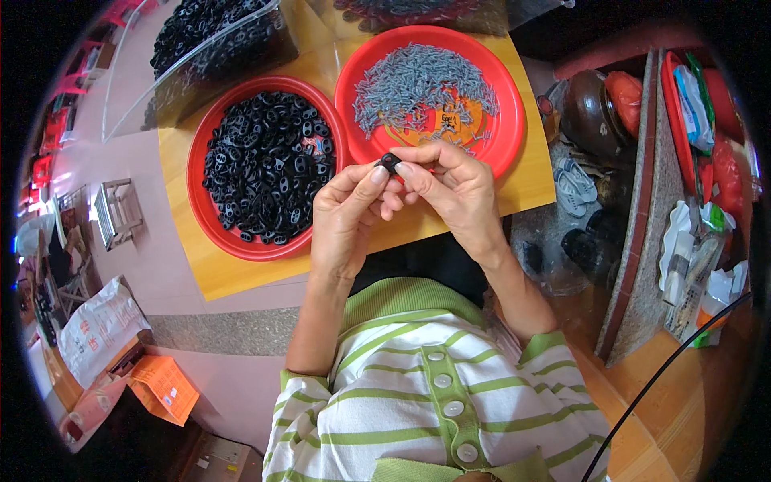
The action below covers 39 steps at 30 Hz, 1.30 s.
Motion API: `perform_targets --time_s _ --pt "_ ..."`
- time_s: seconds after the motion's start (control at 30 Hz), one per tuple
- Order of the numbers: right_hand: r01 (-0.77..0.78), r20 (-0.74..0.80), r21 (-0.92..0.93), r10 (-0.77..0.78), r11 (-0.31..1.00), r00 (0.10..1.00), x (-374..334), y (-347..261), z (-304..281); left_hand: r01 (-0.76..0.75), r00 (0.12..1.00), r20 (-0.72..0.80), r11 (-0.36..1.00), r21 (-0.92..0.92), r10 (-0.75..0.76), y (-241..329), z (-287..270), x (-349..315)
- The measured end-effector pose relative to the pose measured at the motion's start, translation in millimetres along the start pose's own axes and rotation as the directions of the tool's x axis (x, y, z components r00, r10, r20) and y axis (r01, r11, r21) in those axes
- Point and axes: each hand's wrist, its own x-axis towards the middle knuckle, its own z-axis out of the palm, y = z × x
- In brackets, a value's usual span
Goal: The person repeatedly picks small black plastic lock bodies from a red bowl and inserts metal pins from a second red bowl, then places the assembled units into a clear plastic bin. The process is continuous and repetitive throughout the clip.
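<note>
Between the thumbs and fingertips of both hands is a small black plastic piece [389, 163], held over the table's near edge. My left hand [351, 201] pinches it from the left, my right hand [451, 189] from the right. Whether a screw is in the piece is too small to tell. Left of my hands stands a red round tray [195, 201] heaped with black two-holed plastic pieces [261, 165]. Just beyond my right hand lies a red plate [514, 120] with a pile of grey screws [422, 80], its printed orange middle partly showing.
A clear bin of black pieces [217, 48] stands at the far left of the yellow table [233, 277], and clear bags [426, 12] lie at the back. A metal stool [118, 213] and an orange basket [163, 390] are left. Slippers [574, 186] and a brown jar [590, 108] sit right, beside a ledge.
</note>
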Motion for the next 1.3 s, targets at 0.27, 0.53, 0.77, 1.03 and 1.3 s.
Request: perform_targets --time_s 0.27,0.53,0.77,1.03,1.3 --pt "0.077 -0.008 0.035 -0.077 0.996 0.997 -1.4 -4.7 5.2 -0.155 0.988 -0.007 0.982 0.108 0.157 1.6 12.0 -4.4" --pt "0.148 -0.013 -0.137 -0.151 0.979 0.988 -2.0 -4.2 2.7 -0.192 0.977 -0.067 0.973 0.125 0.201 -3.0 15.5 -5.3" --pt "0.23 0.02 -0.421 -0.245 0.877 0.969 -2.3 -15.1 10.6 -0.198 0.961 -0.188 0.979 0.049 0.204 -4.6 13.7 -3.3" --pt "0.295 0.056 -0.461 -0.305 0.837 0.951 0.7 -16.6 2.6 -0.236 0.95 -0.222 0.971 -0.045 0.221 -9.9 25.5 -1.9" --pt "0.002 0.159 0.008 -0.004 1.0 0.987 -3.1 -15.2 -8.7 -0.412 0.91 0.144 0.892 0.185 0.39 -5.7 10.0 -8.0"
